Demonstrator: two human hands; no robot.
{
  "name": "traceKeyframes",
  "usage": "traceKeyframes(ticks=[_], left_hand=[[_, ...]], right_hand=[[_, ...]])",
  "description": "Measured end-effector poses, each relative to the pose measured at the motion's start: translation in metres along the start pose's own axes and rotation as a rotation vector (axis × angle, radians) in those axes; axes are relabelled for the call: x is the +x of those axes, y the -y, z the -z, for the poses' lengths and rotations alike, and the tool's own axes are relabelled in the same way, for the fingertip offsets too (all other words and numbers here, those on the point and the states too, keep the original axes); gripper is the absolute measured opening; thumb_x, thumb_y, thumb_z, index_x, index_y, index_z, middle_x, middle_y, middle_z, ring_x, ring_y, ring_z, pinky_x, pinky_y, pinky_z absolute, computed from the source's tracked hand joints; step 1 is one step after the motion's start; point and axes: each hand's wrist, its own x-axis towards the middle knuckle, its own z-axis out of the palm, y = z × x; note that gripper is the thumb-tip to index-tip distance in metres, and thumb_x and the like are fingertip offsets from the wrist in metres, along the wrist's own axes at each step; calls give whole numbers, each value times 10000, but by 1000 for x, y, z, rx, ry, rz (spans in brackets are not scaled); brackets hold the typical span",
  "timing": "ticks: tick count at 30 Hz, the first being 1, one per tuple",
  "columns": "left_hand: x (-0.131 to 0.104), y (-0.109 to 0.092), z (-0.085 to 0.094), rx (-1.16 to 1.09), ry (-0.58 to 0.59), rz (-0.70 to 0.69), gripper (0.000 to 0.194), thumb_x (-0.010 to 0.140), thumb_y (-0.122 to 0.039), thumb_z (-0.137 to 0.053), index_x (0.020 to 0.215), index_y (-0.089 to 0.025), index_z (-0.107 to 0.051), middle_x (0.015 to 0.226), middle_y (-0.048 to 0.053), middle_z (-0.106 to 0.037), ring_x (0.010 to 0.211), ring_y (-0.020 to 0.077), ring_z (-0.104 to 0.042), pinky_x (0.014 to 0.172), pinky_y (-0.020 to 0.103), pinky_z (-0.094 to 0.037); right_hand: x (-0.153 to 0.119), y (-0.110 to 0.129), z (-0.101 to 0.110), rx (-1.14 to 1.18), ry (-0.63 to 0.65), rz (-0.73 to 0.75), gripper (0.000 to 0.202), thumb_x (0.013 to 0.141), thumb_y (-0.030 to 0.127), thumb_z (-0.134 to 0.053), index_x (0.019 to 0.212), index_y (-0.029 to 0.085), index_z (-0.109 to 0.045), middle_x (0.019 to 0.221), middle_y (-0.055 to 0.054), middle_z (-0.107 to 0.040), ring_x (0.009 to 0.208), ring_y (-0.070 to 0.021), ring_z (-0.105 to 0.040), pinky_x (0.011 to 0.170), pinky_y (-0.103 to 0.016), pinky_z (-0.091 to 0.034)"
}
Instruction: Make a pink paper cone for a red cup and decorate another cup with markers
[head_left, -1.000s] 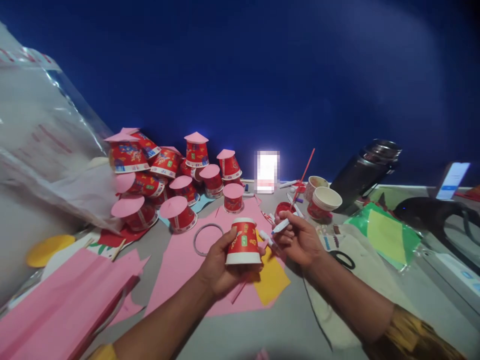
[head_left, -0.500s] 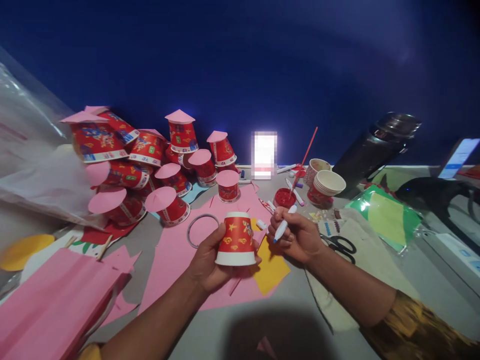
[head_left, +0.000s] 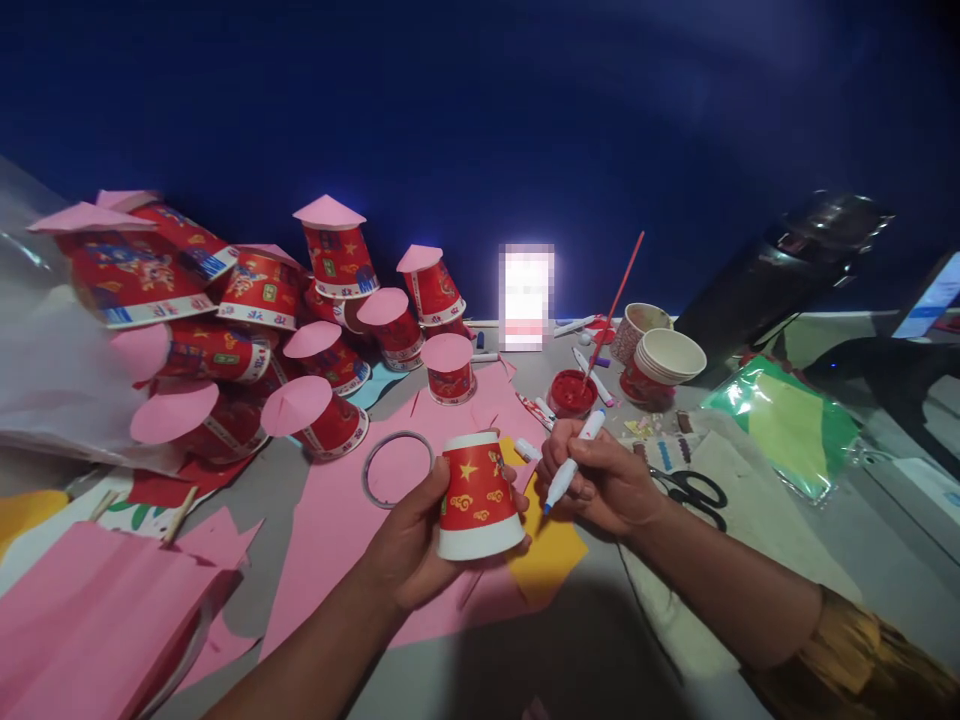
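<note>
Held red cup [head_left: 480, 490] shows gold clouds, white bands.

Backed by a deep blue wall [head_left: 420, 110], at a grey table [head_left: 416, 682].
Stretched behind the visible far edge, dark toward the top; brightened by the glow of a white, blurred-out screen [head_left: 525, 298] midway along that edge; dimmed by soft shadow [head_left: 570, 640] at the near edge.
</note>
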Motion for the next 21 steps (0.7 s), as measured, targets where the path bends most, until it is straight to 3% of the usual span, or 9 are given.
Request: traceKeyframes(ticks=[5, 10, 14, 21], left_hand=[[2, -1, -4, 13, -2, -1, 591, 904, -492, -768, 1378, -194, -579, 1199, 137, -753, 1068, 317, -750, 918, 522, -611], [5, -4, -9, 18, -30, -89, 555, 915, -418, -735, 1369, -136, -585, 1082, 145, -764, 951, 272, -764, 909, 422, -603], [9, -7, -10, 56, -26, -108, 546, 903, -442, -726, 1336, -133, -603, 1025, 142, -762, 891, 275, -766, 845, 405, -610], [12, -10, -12, 3, -100, -75, 563, 882, -400, -740, 1362, -140, -600, 1048, 161, -759, 938, 272, -756, 920, 421, -601]], right_hand=[[4, 6, 4, 148, 302, -132, 346, 804, 357, -773, 604, 173, -558, 428, 88, -370, 415, -58, -232, 403, -151, -246], [0, -5, 3, 46, 480, -310, 340, 707, 376, -799, 559, 155, -586, 376, 75, -400, 326, -47, -258, 363, -179, -270], [0, -14, 1, -62, 448, -370, 301, 696, 338, -813, 608, 148, -597, 384, 66, -455, 327, -49, -291, 361, -172, -264], [5, -10, 2, -96, 188, -419, 286, 743, 264, -812, 702, 180, -542, 428, 99, -456, 374, -23, -245, 391, -129, -248]])
